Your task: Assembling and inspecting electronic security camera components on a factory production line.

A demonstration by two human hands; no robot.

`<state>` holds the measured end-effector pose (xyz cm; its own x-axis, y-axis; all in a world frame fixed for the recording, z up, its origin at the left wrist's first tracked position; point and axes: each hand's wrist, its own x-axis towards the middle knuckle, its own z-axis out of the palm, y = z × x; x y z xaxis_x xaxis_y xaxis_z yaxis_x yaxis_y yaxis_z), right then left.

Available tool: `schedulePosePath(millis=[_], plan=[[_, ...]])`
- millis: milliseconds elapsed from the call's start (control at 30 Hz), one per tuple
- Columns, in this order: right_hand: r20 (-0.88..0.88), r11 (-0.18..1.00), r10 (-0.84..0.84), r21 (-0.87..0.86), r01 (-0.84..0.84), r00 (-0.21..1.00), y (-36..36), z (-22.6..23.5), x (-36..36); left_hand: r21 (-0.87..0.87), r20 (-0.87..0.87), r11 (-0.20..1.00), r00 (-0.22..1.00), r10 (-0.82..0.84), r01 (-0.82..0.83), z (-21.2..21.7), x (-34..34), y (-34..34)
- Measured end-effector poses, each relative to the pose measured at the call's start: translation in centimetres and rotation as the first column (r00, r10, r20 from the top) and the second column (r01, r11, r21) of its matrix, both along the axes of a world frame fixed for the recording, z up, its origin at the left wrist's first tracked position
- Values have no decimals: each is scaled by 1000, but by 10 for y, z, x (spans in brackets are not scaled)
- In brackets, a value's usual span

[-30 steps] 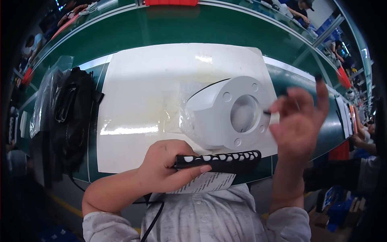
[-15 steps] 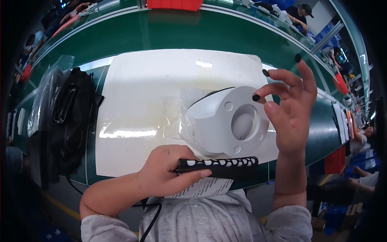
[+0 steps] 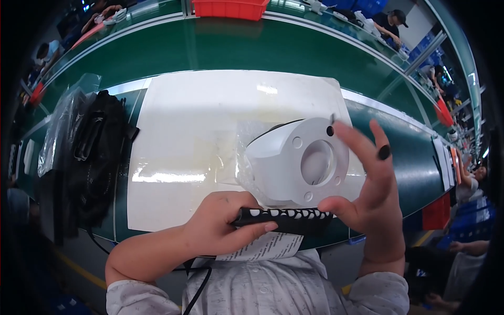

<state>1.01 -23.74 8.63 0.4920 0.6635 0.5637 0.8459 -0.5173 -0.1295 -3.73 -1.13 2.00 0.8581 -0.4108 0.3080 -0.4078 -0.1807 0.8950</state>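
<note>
The left hand point(image 3: 220, 226) is closed around a long black tool with white oval cut-outs along its side point(image 3: 286, 218), holding it level near the person's chest, just in front of the near edge of the desk point(image 3: 236, 47). The right hand point(image 3: 367, 184) is spread open with nothing in its grasp, its thumb near the tool's far end and its fingers raised beside a white moulded plastic housing with a round flanged opening point(image 3: 302, 163). That housing lies on its side on a large white sheet point(image 3: 199, 136), opening turned toward the person, likely so the flange holes are reachable. A crumpled clear plastic bag point(image 3: 247, 157) sits under it. A black bag point(image 3: 97, 157) lies well to the left, leaving most of the sheet free; a red bin point(image 3: 231, 8) stands at the far edge.
</note>
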Motion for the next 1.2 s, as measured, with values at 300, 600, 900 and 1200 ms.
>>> schedulePosePath(millis=[300, 600, 900, 1200], plan=[[-150, 975, 107, 209, -75, 983, 19, 9, 15, -6, -8, 999, 999, 34, -34, 6, 1, -3], [-586, 890, 235, 451, 72, 775, 38, 9, 16, 31, -58, 1000, 998, -1, 3, 7, 0, 0], [-536, 864, 304, 503, 9, 788, 39, 2, 22, 22, -83, 999, 996, 30, -28, 6, 0, -2], [-386, 932, 134, 362, 16, 913, 41, 1, 19, 38, -79, 999, 997, 19, -17, 2, 0, -1]])
